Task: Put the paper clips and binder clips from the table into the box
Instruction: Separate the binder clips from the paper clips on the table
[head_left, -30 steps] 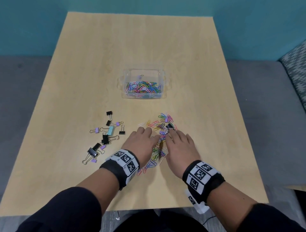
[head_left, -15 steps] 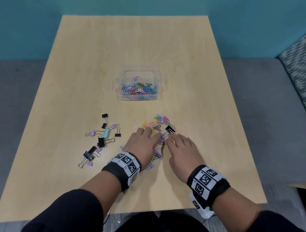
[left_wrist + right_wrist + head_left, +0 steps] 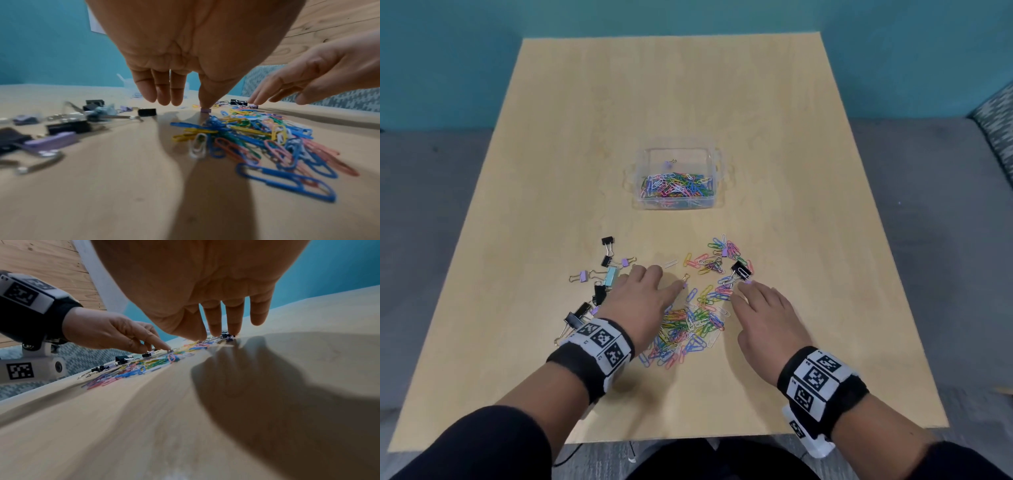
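Near table (image 3: 551, 137) centre | paper clips (image 3: 688, 322): light, slippery, tangling; scoop by handfuls | binder clips (image 3: 599, 291) left: stiff; pinch wire loops | box (image 3: 717, 171) far | left hand (image 3: 640, 301), right hand (image 3: 763, 315): fingers straight, fingertips pressing small clips

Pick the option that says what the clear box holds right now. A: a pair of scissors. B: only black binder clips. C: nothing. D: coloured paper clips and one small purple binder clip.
D: in the head view the box holds a layer of coloured paper clips along its near side, with one small purple binder clip behind them.
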`<action>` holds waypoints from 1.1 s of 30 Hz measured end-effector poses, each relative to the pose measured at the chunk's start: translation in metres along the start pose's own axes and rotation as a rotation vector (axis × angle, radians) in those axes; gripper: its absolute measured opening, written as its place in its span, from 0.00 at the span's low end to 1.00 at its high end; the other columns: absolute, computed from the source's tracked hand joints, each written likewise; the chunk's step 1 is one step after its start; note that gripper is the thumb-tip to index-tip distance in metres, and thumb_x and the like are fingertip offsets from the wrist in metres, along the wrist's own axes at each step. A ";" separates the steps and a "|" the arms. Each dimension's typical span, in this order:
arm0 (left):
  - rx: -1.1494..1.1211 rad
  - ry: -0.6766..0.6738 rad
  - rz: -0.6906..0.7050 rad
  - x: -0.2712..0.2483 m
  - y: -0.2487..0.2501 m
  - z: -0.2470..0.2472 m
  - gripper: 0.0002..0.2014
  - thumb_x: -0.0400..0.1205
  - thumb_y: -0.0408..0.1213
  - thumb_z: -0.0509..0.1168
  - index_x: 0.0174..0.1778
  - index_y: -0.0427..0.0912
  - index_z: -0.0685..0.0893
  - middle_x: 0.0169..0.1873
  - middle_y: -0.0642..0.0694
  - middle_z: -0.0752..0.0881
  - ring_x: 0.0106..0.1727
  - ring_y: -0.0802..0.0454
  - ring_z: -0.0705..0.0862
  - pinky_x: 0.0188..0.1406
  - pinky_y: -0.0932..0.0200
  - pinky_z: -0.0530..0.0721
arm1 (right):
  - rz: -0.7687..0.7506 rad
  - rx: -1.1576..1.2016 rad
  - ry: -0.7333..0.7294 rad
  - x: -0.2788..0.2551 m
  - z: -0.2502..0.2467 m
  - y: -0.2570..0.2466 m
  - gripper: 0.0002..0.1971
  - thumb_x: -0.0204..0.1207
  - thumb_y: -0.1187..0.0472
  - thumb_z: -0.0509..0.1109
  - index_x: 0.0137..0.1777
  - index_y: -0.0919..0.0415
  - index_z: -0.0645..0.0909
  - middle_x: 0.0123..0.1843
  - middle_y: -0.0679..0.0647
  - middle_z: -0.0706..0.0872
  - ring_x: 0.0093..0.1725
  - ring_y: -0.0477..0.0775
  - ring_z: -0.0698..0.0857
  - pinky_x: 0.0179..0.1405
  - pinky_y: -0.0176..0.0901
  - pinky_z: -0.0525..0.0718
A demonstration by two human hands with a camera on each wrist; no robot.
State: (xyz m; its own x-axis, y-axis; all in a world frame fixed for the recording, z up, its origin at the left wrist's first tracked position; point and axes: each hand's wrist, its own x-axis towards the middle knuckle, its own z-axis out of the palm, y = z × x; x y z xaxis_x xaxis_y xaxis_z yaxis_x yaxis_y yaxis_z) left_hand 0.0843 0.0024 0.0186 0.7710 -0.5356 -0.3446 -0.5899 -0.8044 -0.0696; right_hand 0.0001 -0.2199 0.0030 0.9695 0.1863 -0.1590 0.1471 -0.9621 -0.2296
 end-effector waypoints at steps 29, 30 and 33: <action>-0.152 0.101 0.277 0.013 0.017 0.029 0.26 0.85 0.49 0.47 0.74 0.37 0.69 0.76 0.38 0.68 0.78 0.38 0.61 0.75 0.44 0.66 | 0.014 -0.016 -0.109 -0.029 -0.010 -0.016 0.30 0.62 0.61 0.49 0.63 0.63 0.78 0.66 0.60 0.80 0.68 0.65 0.77 0.65 0.57 0.79; -0.171 0.123 0.286 0.010 0.015 0.030 0.25 0.84 0.50 0.47 0.72 0.38 0.72 0.73 0.39 0.72 0.76 0.39 0.65 0.74 0.45 0.68 | 0.021 -0.009 -0.106 -0.028 -0.010 -0.014 0.30 0.62 0.61 0.49 0.63 0.63 0.78 0.66 0.60 0.80 0.68 0.65 0.77 0.65 0.57 0.79; -0.246 0.162 0.219 0.019 0.014 0.022 0.25 0.84 0.49 0.50 0.74 0.40 0.70 0.75 0.40 0.69 0.77 0.40 0.66 0.75 0.46 0.68 | 0.037 -0.001 -0.100 -0.024 -0.012 -0.010 0.30 0.63 0.61 0.48 0.64 0.64 0.78 0.67 0.61 0.80 0.69 0.65 0.77 0.65 0.57 0.79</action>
State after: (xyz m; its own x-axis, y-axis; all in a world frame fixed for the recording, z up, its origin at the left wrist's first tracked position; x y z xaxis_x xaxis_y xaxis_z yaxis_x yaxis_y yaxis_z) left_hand 0.0848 -0.0135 -0.0097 0.6723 -0.7199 -0.1728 -0.6851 -0.6934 0.2234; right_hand -0.0222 -0.2165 0.0204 0.9499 0.1695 -0.2625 0.1117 -0.9688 -0.2212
